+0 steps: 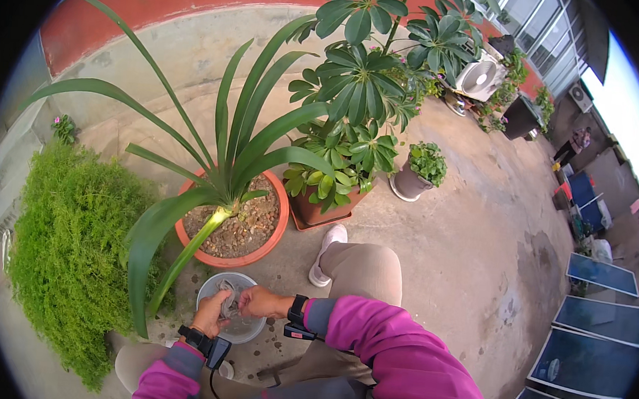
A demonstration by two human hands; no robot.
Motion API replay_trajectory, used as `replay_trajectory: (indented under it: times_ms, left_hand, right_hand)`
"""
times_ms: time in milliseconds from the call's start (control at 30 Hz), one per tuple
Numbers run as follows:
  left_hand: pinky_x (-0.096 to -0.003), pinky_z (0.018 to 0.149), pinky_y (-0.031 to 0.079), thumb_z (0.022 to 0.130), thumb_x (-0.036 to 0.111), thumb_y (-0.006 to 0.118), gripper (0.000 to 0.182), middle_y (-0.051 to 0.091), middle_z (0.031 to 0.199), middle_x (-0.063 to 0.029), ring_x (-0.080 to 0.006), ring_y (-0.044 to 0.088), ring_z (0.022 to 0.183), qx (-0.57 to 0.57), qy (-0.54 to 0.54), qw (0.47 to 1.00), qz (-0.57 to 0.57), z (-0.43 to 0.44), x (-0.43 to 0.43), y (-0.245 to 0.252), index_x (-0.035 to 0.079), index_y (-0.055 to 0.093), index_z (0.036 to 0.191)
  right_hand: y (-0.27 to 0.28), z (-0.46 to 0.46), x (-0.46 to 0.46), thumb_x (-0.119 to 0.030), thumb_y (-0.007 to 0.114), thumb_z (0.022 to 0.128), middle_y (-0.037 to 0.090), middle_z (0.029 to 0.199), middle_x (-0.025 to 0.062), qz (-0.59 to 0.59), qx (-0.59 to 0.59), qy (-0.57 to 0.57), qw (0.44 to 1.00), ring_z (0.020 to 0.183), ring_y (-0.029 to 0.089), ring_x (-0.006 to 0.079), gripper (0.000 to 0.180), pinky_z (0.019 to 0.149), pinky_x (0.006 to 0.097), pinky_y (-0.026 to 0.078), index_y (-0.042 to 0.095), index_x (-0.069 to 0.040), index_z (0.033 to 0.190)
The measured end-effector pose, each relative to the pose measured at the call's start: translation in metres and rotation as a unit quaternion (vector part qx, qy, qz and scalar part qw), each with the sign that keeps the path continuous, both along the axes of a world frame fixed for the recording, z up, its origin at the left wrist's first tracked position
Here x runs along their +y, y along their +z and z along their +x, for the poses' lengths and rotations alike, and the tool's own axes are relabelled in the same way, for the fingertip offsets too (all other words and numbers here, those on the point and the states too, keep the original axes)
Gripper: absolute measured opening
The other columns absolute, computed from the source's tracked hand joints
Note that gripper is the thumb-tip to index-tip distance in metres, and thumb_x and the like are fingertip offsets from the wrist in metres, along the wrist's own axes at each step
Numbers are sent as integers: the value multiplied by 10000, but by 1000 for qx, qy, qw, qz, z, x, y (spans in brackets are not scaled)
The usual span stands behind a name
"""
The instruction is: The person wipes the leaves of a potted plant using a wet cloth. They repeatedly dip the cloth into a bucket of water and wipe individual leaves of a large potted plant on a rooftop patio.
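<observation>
My left hand [211, 312] and my right hand [257, 302] are together over a translucent plastic basin [243, 336] on the ground. Both grip a crumpled grey cloth [228, 300] between them, the left at its left side and the right at its right edge. Just beyond the basin stands a round terracotta-coloured pot [283, 219] filled with gravelly soil. From it grows a plant with long strap-shaped leaves [216, 203]; one leaf bends down to the left of the basin. The basin's contents are partly hidden by my hands and the cloth.
A feathery green bush [77, 249] stands at left. An umbrella plant [355, 85] in a square pot [325, 202] and a small potted plant [426, 163] stand ahead. Framed panels [586, 360] lie at right. A person [574, 144] is far off. My knee [373, 267] rises beside the basin.
</observation>
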State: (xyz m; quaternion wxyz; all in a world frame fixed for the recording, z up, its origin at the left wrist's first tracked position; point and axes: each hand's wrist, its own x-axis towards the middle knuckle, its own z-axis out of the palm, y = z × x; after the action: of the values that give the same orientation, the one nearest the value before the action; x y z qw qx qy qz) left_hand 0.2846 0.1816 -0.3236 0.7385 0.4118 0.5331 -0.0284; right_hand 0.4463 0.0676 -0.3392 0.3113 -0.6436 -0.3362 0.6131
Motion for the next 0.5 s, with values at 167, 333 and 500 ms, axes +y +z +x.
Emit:
replay_trajectory:
  times_ms: [167,333,500]
  left_hand:
    - [-436,613,524,884,354,668,300,717,923,-20,-214,691,757,-88,58,994,10,8,16,-5,139,665,1093]
    - [-458,644,558,864,267,671,340,686,970,-124,-303,687,784,-64,146,987,5,-10,26,-8,25,629,1099]
    - [-528,736,549,912,235,638,449,611,1207,-132,-326,649,1060,-74,171,981,52,-9,7,19,52,524,1306]
  right_hand:
    - [13,-3,12,-140,759,794,638,721,18,63,-190,-13,980,657,592,137,137,586,373,490,654,-54,774]
    - [47,7,30,-108,641,897,619,766,21,120,96,-153,976,565,615,137,87,532,283,520,568,-62,880]
    - [53,11,31,-157,628,954,617,986,22,78,184,-134,971,850,662,160,185,679,318,566,568,-97,1118]
